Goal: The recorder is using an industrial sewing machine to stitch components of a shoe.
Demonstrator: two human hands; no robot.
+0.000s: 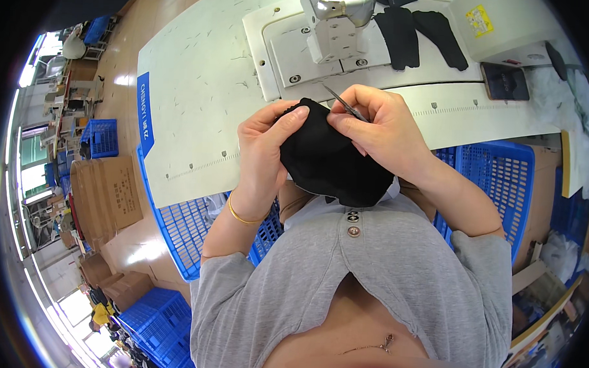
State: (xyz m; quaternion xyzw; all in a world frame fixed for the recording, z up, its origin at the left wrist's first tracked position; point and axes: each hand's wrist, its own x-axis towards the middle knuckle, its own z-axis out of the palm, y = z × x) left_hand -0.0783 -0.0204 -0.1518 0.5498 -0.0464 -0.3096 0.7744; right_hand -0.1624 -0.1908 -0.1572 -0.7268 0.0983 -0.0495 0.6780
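A black fabric piece [334, 161] hangs between my hands in front of my body, at the table's near edge. My left hand [268, 139] pinches its upper left edge, thumb on top. Closed around slim dark tweezers [346, 105] is my right hand [384, 125]; their pointed end sticks out up and to the left, over the table. The right fingertips also sit at the fabric's upper right edge, but whether they grip it is hard to see. Just beyond the hands stands a white sewing machine [335, 39].
More black fabric pieces [398, 40] lie right of the machine head. A dark phone [505, 82] rests farther right on the white table [200, 90]. Thread scraps are scattered at its left. Blue baskets [495, 184] stand below both sides; cardboard boxes [106, 193] are at left.
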